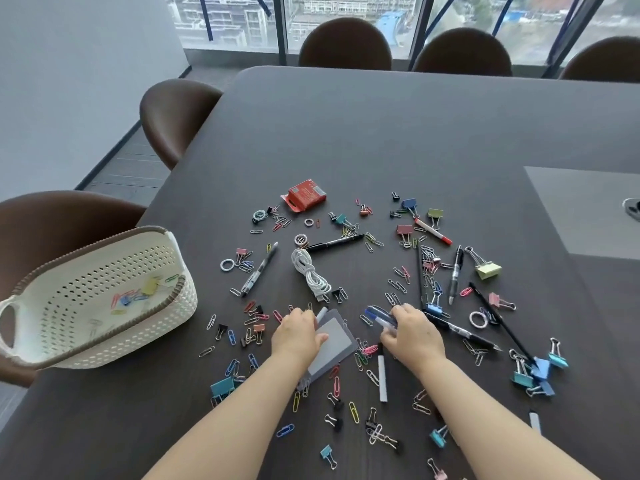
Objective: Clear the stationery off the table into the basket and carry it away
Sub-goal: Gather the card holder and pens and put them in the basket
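Observation:
My left hand (298, 336) grips a grey card holder (334, 342) together with a white marker (321, 312) near the middle of the dark table (398, 133). My right hand (412, 336) holds blue pens (379, 315) by their ends. The cream perforated basket (104, 299) sits tilted at the table's left edge with a few clips inside. Scattered around lie several paper clips and binder clips, a white cable (310, 273), a red box (306, 195), black pens (334, 243) and a white marker (382, 374).
Brown chairs (175, 116) stand along the left and far sides of the table. A grey inset panel (585, 209) lies at the right. Windows run along the far wall.

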Action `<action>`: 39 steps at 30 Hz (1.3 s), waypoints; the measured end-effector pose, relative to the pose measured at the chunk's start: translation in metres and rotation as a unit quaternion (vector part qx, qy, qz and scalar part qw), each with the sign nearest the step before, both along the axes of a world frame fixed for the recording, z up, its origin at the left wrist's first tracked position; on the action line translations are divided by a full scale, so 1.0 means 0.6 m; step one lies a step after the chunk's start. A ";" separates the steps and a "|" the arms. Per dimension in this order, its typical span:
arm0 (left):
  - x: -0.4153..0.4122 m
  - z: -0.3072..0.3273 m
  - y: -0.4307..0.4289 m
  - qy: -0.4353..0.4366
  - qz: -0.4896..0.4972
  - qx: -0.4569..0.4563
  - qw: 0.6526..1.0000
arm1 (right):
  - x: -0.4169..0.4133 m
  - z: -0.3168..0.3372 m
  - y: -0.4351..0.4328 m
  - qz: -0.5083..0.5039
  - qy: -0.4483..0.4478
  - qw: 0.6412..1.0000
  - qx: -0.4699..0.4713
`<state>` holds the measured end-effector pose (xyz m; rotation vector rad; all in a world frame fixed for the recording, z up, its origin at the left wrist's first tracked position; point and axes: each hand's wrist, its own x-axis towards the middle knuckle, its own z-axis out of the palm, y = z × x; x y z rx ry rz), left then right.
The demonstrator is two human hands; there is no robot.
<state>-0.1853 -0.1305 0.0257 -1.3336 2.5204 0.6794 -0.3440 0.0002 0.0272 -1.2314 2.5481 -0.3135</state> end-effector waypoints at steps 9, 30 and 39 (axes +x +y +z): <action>-0.023 0.005 0.001 -0.048 0.074 0.056 0.995 | 0.018 0.012 0.010 -0.032 -0.062 0.998 -0.007; 0.116 0.042 -0.074 0.146 0.134 0.005 0.980 | 0.097 0.050 -0.063 0.056 -0.126 0.987 0.085; 0.108 0.028 -0.145 0.120 0.095 -0.063 0.986 | 0.088 0.022 -0.085 0.148 -0.044 0.975 0.159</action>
